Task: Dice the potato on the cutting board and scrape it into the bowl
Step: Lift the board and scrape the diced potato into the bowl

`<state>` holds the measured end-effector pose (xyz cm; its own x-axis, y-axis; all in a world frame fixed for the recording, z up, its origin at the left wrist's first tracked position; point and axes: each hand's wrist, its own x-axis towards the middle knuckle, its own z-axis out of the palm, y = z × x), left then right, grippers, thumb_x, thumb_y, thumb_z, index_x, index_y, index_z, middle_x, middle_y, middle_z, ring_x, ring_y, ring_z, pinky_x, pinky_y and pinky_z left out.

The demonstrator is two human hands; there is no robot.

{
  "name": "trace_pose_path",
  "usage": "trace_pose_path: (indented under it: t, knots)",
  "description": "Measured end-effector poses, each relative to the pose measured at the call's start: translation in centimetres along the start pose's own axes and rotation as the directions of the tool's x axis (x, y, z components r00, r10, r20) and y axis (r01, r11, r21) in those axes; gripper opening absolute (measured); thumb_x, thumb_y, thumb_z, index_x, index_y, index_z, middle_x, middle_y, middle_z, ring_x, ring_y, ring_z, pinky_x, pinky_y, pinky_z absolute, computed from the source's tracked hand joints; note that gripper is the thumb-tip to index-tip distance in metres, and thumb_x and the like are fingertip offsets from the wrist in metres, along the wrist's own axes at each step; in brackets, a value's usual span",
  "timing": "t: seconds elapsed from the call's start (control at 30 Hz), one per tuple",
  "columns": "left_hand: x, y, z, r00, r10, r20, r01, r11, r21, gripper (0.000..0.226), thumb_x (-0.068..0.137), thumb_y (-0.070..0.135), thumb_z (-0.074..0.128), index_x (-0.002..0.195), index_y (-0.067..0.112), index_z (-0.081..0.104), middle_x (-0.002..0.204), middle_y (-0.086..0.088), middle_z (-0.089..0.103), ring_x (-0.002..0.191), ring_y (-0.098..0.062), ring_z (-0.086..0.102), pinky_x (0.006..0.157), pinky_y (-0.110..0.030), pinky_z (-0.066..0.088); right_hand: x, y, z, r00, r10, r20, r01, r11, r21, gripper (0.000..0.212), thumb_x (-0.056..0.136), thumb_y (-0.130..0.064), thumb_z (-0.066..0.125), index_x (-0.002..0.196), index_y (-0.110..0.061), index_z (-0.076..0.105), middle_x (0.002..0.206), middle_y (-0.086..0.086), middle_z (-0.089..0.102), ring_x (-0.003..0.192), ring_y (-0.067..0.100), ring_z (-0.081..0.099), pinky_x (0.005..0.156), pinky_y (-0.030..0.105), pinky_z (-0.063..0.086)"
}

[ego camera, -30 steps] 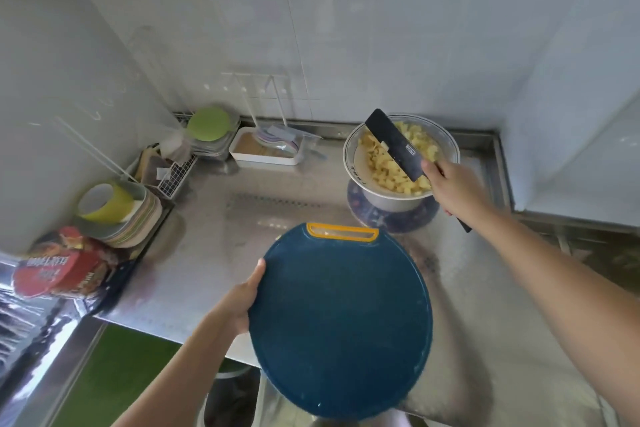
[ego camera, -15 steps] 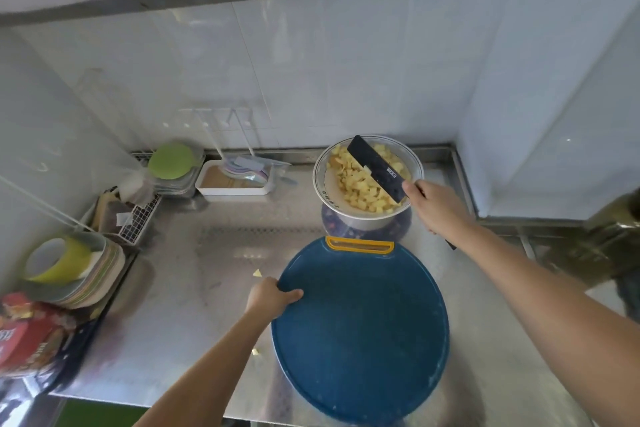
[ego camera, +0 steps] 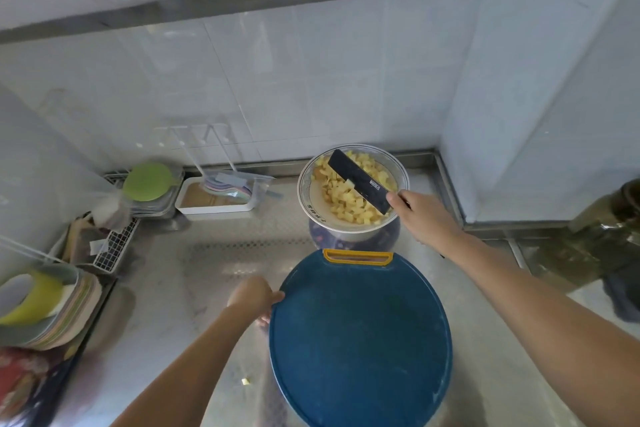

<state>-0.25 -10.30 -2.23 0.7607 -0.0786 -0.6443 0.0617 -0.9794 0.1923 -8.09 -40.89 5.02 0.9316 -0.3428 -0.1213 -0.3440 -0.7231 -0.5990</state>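
Potato dice (ego camera: 346, 199) piled in bowl (ego camera: 304, 199)

Bowl just beyond blue cutting board (ego camera: 360, 340) on steel desk (ego camera: 166, 295). Black knife (ego camera: 360, 184) held over dice by right hand (ego camera: 420, 215), fingers wrapped round handle. Left hand (ego camera: 251, 296) gripping board's left rim, fingers curled.

Left hand (ego camera: 254, 296): grips the rim of the cutting board (ego camera: 360, 340) at the board's 10 o'clock edge, thumb on top. Its bare forearm enters from 7 o'clock. Right hand (ego camera: 420, 215): fingers wrapped around the knife (ego camera: 360, 185), blade pointing to 10 o'clock. Its bare forearm runs back toward 4 o'clock. The hands are well apart.
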Motion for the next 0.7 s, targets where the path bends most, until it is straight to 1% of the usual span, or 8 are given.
trace_pose_path:
  t: [0.07,0.1,0.17,0.23,0.37,0.53,0.63,0.7]
  knots:
    - [-0.5,1.8,-1.4,0.981,0.101,-0.164,-0.072,0.982,0.172,0.035,0.089,0.029,0.062,0.059,0.011,0.057,0.067,-0.003,0.065,0.065,-0.016,0.064,0.070,-0.029,0.053,-0.1,0.0,0.2,1.000,-0.005,0.004,0.005,1.000,-0.016,0.038,0.106,-0.040,0.035,0.084,-0.015,0.054,0.063,-0.005,0.050,0.053,0.008,0.049,0.048,0.021,0.030]
    - [-0.7,3.3,-2.2,0.955,0.175,-0.238,-0.153,0.982,0.109,0.033,0.087,0.026,0.062,0.059,0.010,0.057,0.067,-0.005,0.065,0.063,-0.017,0.061,0.069,-0.030,0.052,-0.1,0.1,0.2,1.000,-0.013,0.003,0.013,1.000,-0.023,0.038,0.106,-0.040,0.035,0.086,-0.015,0.055,0.063,-0.006,0.050,0.054,0.008,0.050,0.048,0.020,0.030]
    - [-1.7,6.9,-3.8,0.898,0.286,-0.335,-0.368,0.905,-0.214,0.023,0.089,0.020,0.062,0.068,0.011,0.062,0.068,-0.004,0.066,0.061,-0.016,0.060,0.065,-0.028,0.052,-0.2,0.1,0.4,0.999,-0.034,-0.003,0.034,0.999,-0.031,0.037,0.106,-0.041,0.036,0.081,-0.018,0.052,0.064,-0.005,0.050,0.058,0.012,0.052,0.050,0.022,0.031]
    - [-2.5,10.8,-5.2,0.884,0.312,-0.347,-0.460,0.713,-0.530,0.009,0.088,0.021,0.067,0.084,0.013,0.065,0.078,-0.001,0.070,0.067,-0.012,0.066,0.064,-0.021,0.055,-0.4,-0.1,0.6,0.998,-0.058,-0.003,0.058,0.997,-0.043,0.036,0.106,-0.041,0.036,0.075,-0.024,0.045,0.063,-0.005,0.051,0.059,0.012,0.053,0.051,0.024,0.033]
    - [-1.2,15.7,-5.8,0.943,0.287,-0.168,-0.288,0.452,-0.844,0.030,0.082,0.022,0.075,0.104,0.005,0.063,0.093,-0.009,0.072,0.079,-0.018,0.072,0.069,-0.023,0.058,-1.0,-0.2,1.0,0.997,-0.074,-0.015,0.073,0.997,-0.038,0.033,0.105,-0.043,0.036,0.086,-0.020,0.051,0.068,-0.001,0.058,0.064,0.017,0.060,0.060,0.034,0.048]
    - [-0.1,17.5,-5.1,0.968,0.245,-0.047,-0.100,0.207,-0.973,0.012,0.084,0.007,0.071,0.092,-0.001,0.067,0.077,-0.008,0.070,0.062,-0.013,0.068,0.062,-0.022,0.058,-1.4,0.0,0.9,0.997,-0.068,-0.045,0.067,0.997,-0.031,0.029,0.106,-0.041,0.035,0.084,-0.025,0.047,0.065,-0.008,0.054,0.060,0.006,0.055,0.059,0.027,0.046]
    - [0.2,17.9,-5.0,0.974,0.221,-0.039,-0.085,0.199,-0.976,0.004,0.085,0.004,0.069,0.084,0.001,0.067,0.069,-0.007,0.069,0.055,-0.012,0.067,0.057,-0.021,0.058,-1.8,0.1,0.6,0.997,-0.040,-0.063,0.037,0.999,-0.039,0.029,0.106,-0.039,0.035,0.081,-0.027,0.043,0.062,-0.011,0.048,0.056,0.001,0.049,0.050,0.016,0.034]
    - [0.7,18.0,-4.9,0.982,0.167,-0.089,-0.137,0.301,-0.944,0.006,0.085,0.008,0.070,0.086,0.003,0.067,0.072,-0.007,0.070,0.060,-0.013,0.068,0.062,-0.023,0.059,-2.2,0.3,0.4,0.997,-0.008,-0.082,0.004,0.999,-0.045,0.030,0.107,-0.038,0.035,0.082,-0.022,0.044,0.061,-0.011,0.046,0.054,0.001,0.046,0.048,0.017,0.034]
